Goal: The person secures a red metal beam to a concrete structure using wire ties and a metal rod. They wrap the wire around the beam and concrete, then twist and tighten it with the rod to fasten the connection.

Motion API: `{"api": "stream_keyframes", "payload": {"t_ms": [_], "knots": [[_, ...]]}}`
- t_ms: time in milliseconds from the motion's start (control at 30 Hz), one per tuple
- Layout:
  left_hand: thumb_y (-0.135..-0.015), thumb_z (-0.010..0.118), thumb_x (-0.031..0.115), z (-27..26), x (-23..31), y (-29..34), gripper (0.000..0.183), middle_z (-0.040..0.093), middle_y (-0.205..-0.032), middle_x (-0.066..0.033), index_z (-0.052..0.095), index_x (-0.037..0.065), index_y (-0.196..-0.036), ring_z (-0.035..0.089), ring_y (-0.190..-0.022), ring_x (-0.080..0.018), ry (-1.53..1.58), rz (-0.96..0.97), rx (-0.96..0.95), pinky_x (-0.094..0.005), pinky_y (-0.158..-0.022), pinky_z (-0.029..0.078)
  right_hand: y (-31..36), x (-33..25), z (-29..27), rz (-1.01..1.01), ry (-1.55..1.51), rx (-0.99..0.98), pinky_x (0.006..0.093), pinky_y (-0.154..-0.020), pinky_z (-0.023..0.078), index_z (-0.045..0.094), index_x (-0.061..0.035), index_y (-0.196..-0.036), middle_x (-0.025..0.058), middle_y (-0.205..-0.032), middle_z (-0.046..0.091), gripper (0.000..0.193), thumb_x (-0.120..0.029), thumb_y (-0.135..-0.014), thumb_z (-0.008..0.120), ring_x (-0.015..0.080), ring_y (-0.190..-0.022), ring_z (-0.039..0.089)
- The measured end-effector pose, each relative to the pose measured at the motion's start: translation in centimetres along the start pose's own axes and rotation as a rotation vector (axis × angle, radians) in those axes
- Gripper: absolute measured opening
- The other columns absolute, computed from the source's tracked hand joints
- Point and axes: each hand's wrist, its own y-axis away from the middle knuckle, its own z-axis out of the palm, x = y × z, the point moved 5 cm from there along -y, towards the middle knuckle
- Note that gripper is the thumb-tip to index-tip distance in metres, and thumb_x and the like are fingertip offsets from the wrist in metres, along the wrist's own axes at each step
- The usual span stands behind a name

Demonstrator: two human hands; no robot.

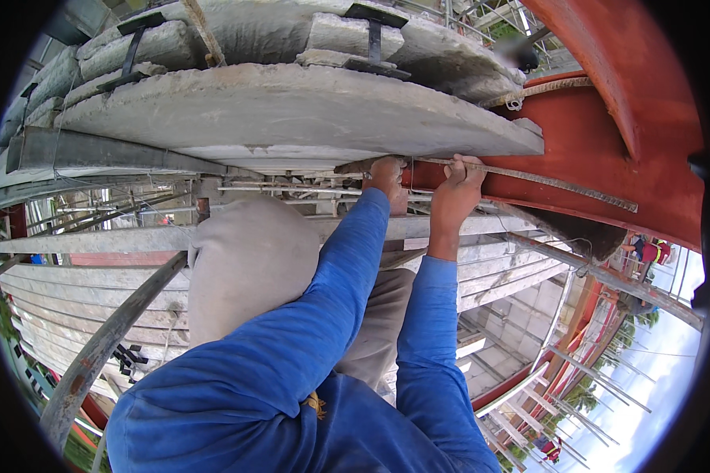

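A ribbed steel bar (560, 182) runs from between my hands to the right, across the red steel beam (521, 181) and just under the grey concrete slab (292, 106). My right hand (459, 181) is closed around this bar, its fingers curled under the slab's right end. Beside it, to the left, my left hand (386, 174) is closed against the slab's underside; what its fingers hold is hidden. Between the two hands a thin wire (412, 172) hangs down. Both arms, in blue sleeves, reach up and forward.
Black metal brackets (375, 39) clamp the stacked slabs above. A rusty scaffold pipe (110, 355) slants up at left, another pipe (607, 276) crosses at right. Below lie planks (87, 303). Open height shows at lower right, where a person in red (653, 251) is at a distance.
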Motion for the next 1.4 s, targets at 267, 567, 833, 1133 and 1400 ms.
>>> {"api": "stream_keyframes", "payload": {"t_ms": [267,567,833,1133,1400], "knots": [[-0.107,0.052,0.014,0.1,1.2,1.4,0.022,0.039,-0.062,0.0071,0.065,0.007,-0.091,0.026,-0.049,-0.0091,0.073,-0.172,-0.026,-0.0283,-0.046,0.022,-0.8,0.2,1.0,-0.147,0.188,0.149,0.0406,-0.078,0.061,0.059,0.0051,-0.109,0.0178,-0.110,0.062,0.009,-0.001,-0.104,0.062,0.0310,-0.093,0.069],[-0.106,0.044,0.012,3.7,0.8,5.1,0.028,0.040,-0.056,0.0064,0.059,0.012,-0.083,0.033,-0.046,-0.0099,0.204,-0.277,-0.032,-0.0264,-0.046,0.029,-1.1,0.8,0.4,-0.138,0.222,0.250,0.0417,-0.070,0.053,0.058,0.0029,-0.094,0.0136,-0.095,0.061,0.013,-0.002,-0.099,0.069,0.0278,-0.076,0.068],[-0.106,0.040,0.012,1.7,0.8,2.0,0.027,0.036,-0.055,0.0064,0.060,0.008,-0.089,0.034,-0.044,-0.0100,0.203,-0.285,-0.064,-0.0274,-0.045,0.032,-1.0,1.0,0.3,-0.103,0.214,0.214,0.0362,-0.069,0.060,0.060,0.0032,-0.100,0.0133,-0.098,0.066,0.008,-0.002,-0.101,0.066,0.0240,-0.079,0.072],[-0.115,0.037,0.025,3.3,1.9,3.2,0.043,0.043,-0.055,0.0035,0.061,-0.006,-0.097,0.033,-0.042,-0.0067,0.509,-0.175,-0.271,-0.0241,-0.042,0.029,0.3,0.2,1.4,-0.078,0.041,0.256,0.0329,-0.081,0.061,0.062,0.0071,-0.119,0.0153,-0.112,0.066,0.019,-0.006,-0.105,0.064,0.0209,-0.091,0.072],[-0.114,0.037,0.025,3.1,-0.3,1.0,0.041,0.044,-0.057,0.0018,0.054,0.005,-0.082,0.033,-0.041,-0.0087,0.486,-0.076,-0.233,-0.0255,-0.041,0.029,1.7,-1.1,-0.6,-0.105,0.095,0.216,0.0391,-0.090,0.059,0.064,0.0044,-0.121,0.0183,-0.117,0.068,0.021,-0.009,-0.105,0.065,0.0298,-0.104,0.071]]}}
